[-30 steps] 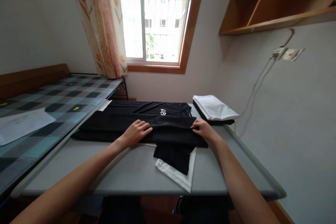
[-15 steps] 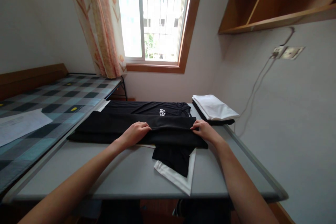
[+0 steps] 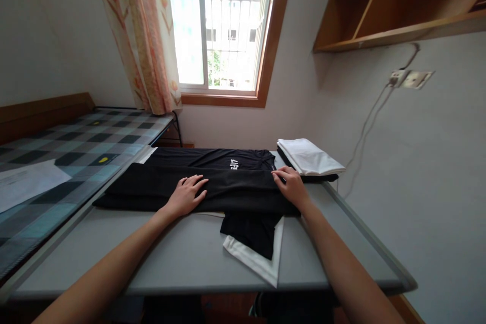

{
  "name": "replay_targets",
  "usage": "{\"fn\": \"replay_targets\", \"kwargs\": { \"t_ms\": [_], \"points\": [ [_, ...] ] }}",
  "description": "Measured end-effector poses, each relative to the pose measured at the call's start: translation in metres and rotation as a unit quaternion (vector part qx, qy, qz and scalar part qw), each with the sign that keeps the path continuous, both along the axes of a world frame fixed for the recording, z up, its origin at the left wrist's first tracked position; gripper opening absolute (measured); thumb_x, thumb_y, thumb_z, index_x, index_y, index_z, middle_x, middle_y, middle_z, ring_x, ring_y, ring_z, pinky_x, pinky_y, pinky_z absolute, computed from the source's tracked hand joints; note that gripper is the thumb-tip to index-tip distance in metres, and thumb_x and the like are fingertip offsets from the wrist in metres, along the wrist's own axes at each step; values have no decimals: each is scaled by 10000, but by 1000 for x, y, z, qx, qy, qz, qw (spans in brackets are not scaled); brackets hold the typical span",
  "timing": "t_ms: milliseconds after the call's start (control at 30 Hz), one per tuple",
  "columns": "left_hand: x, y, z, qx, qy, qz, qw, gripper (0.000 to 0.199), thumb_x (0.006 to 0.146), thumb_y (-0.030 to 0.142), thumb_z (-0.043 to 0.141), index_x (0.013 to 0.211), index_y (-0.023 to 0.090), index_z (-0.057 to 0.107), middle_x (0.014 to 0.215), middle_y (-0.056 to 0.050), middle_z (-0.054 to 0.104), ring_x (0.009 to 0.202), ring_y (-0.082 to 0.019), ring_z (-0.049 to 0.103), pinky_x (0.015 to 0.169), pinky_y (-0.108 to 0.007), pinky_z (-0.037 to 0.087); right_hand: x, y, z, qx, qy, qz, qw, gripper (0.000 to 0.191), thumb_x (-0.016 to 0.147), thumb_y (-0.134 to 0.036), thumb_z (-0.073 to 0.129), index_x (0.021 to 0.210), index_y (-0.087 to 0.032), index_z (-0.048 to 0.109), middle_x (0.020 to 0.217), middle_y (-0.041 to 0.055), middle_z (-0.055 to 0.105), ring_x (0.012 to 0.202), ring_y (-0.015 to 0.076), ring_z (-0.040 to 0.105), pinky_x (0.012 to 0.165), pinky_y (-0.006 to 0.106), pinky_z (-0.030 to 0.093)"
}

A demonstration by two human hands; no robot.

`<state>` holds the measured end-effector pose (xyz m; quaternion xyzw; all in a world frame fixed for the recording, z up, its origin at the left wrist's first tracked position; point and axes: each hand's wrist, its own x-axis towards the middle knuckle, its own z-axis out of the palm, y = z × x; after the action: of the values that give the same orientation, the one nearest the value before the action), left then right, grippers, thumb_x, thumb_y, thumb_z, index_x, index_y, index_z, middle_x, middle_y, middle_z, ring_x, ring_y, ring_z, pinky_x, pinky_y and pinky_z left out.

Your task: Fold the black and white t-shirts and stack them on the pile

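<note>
A long folded black garment (image 3: 228,191) lies across the table on top of a black T-shirt (image 3: 205,158) with white lettering. One black sleeve with a white garment edge (image 3: 252,258) beneath it sticks out on the near side. My left hand (image 3: 187,195) rests flat on the folded black garment, left of its middle, fingers spread. At the far right corner of that garment, my right hand (image 3: 291,186) has thumb and fingertips closed on the cloth edge.
A folded white cloth (image 3: 311,157) sits on folded black cloth at the back right. The grey table (image 3: 182,258) meets a checkered bed (image 3: 76,147) on the left, with a paper (image 3: 32,182) on it. A wooden shelf (image 3: 353,43) and power cord (image 3: 366,134) are on the right wall.
My left hand has let go of its pinch and spread out flat, a little farther left. My right hand has moved slightly away from me to the garment's far edge. The cloth's raised fold looks flatter.
</note>
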<state>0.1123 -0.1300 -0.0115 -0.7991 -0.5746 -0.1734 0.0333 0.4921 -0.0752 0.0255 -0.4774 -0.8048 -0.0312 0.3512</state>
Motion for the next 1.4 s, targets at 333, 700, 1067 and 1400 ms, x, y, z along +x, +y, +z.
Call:
{"fn": "replay_targets", "kwargs": {
  "t_ms": [333,700,1067,1400],
  "points": [
    [1,-1,0,-23,-17,11,1000,520,949,476,435,1411,242,488,1475,-78,471,1393,-260,378,1149,-463,277,-95,4,-4,-108,-149,77,980,510,954,-514,429,1366,-245,560,1419,114,523,1324,288,449,1094,455,336],
    [-52,11,8,-77,-9,233,969,601,948,565,355,1463,262,421,1548,-82,354,1440,-349,258,1138,-611,193,-82,12,-27,-240,-203,-5,949,756,909,-722,202,1527,-297,291,1595,76,245,1475,298,174,1172,558,97],
    [-61,14,8,-128,5,295,947,675,940,587,285,1499,217,364,1580,-93,273,1450,-368,214,1142,-606,181,-54,14,-24,-187,-173,-104,961,738,944,-656,222,1501,-196,372,1576,140,275,1469,334,176,1160,597,82],
    [-66,17,8,-143,-4,315,938,718,927,606,276,1522,204,310,1591,-84,244,1462,-327,198,1169,-537,169,-75,6,-23,-279,-203,-73,936,788,914,-714,124,1543,-253,240,1618,45,156,1493,270,80,1180,545,40]
  ]
}}
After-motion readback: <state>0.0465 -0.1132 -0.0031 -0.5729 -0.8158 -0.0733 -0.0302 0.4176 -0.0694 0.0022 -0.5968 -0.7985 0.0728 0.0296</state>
